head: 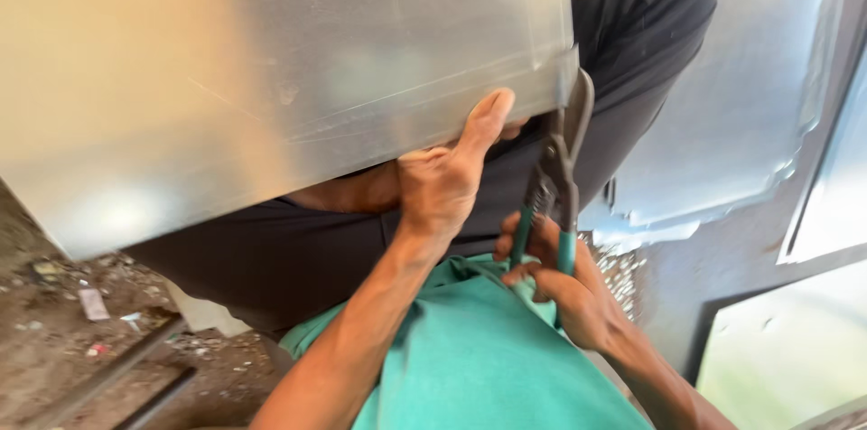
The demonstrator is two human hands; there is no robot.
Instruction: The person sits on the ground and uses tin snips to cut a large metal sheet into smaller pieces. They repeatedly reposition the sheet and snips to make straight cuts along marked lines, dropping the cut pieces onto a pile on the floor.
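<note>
The right hand (564,281) squeezes green-handled metal snips (553,186), pointing up-away, biting the shiny galvanised steel sheet (298,60); the left hand (447,172) grips its lower edge.

The dirt floor (54,340) is showing at the lower left, brown and rough. Small scraps of litter (92,303) are lying scattered across it, pale bits and a pinkish one. Just right of that litter, two dark metal bars (117,376) are lying side by side, running slantwise toward the bottom edge. Well to the right of the bars, flat sheets of shiny metal (722,123) are lying on darker ground, one overlapping another.
</note>
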